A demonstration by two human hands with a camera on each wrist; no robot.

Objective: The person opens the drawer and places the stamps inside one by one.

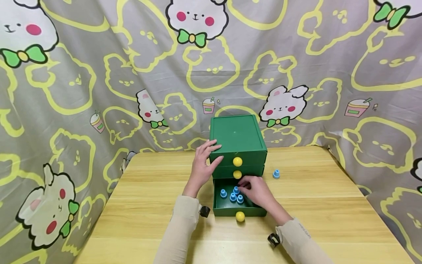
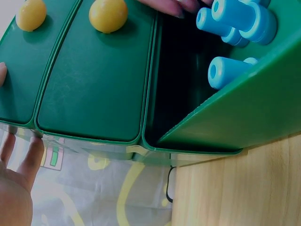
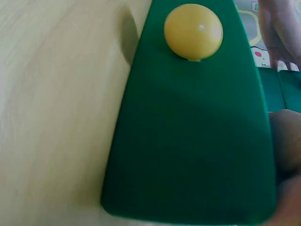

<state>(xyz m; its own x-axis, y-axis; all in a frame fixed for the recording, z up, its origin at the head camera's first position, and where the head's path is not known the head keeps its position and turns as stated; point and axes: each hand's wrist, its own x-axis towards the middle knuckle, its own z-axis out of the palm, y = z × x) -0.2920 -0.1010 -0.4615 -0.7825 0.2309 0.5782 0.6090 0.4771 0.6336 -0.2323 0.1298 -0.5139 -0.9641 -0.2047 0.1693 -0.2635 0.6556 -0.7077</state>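
A green three-drawer cabinet (image 1: 238,132) stands on the table with its bottom drawer (image 1: 221,212) pulled out. Several blue plastic pegs (image 1: 223,193) stand in that drawer; the left wrist view also shows the nearest blue peg (image 2: 225,71). My left hand (image 1: 202,165) rests against the cabinet's left side, its fingers at the top edge and the thumb near the front. Reaching into the drawer, my right hand (image 1: 258,191) has its bent fingertips at the rearmost blue peg (image 1: 236,190); whether they pinch it is unclear. In the left wrist view, only some right fingertips (image 2: 171,6) show.
Another blue peg (image 1: 276,174) stands on the wooden table (image 1: 316,205), right of the cabinet. Yellow ball knobs (image 1: 240,216) stick out from the drawer fronts. A patterned curtain (image 1: 184,73) hangs behind the table and along its sides.
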